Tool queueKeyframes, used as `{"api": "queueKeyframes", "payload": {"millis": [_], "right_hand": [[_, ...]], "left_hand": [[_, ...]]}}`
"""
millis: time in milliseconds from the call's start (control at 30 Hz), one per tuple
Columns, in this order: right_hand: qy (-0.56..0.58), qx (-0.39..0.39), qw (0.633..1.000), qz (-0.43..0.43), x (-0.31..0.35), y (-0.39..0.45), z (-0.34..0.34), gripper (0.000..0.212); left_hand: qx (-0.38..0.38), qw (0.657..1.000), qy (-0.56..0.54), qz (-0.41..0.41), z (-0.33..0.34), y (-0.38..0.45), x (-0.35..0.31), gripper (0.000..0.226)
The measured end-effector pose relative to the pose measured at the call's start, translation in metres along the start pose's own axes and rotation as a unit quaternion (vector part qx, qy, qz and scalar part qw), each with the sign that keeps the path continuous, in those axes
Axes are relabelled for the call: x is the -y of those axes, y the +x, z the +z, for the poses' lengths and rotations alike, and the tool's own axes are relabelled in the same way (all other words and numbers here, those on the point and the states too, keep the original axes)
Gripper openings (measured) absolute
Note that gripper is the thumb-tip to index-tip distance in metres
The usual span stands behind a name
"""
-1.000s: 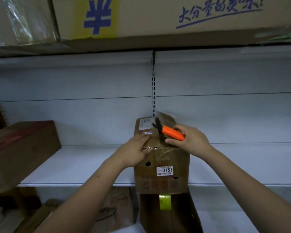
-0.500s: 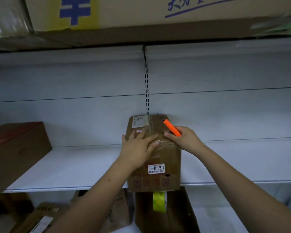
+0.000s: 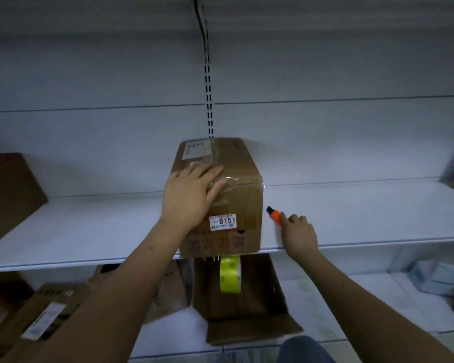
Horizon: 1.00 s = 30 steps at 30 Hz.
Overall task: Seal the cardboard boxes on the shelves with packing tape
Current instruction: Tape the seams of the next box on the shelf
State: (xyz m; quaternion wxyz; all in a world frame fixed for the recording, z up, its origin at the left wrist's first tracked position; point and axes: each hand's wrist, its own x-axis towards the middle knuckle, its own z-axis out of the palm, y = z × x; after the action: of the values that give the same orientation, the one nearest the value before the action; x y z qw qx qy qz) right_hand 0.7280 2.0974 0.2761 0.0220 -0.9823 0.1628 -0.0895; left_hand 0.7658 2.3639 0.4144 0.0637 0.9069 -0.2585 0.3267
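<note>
White shelf (image 3: 89, 231) — left hand (image 3: 188, 196) should press flat along the box (image 3: 236, 195) tape; right hand (image 3: 298, 235) grips the cutter (image 3: 275, 215) — point it away

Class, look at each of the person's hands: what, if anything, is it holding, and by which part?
The right hand grips the orange utility knife by its rear handle. The left hand holds nothing; it presses flat on the taped cardboard box.
</note>
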Motion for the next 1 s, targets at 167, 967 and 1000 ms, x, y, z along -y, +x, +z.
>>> {"api": "queueKeyframes", "payload": {"millis": [167,967,1000], "right_hand": [[-0.012,-0.040,0.999,-0.016,0.010,-0.006,-0.004,0.050],[0.271,0.061,0.946,-0.165,0.054,-0.028,-0.017,0.040],[0.257,0.061,0.948,-0.179,0.053,-0.025,-0.014,0.040]], "left_hand": [[0.043,0.999,-0.013,-0.006,-0.005,-0.001,0.013,0.058],[-0.003,0.907,-0.341,-0.247,0.010,-0.153,-0.065,0.018],[0.035,0.868,-0.375,-0.324,0.031,-0.159,-0.071,0.018]]}}
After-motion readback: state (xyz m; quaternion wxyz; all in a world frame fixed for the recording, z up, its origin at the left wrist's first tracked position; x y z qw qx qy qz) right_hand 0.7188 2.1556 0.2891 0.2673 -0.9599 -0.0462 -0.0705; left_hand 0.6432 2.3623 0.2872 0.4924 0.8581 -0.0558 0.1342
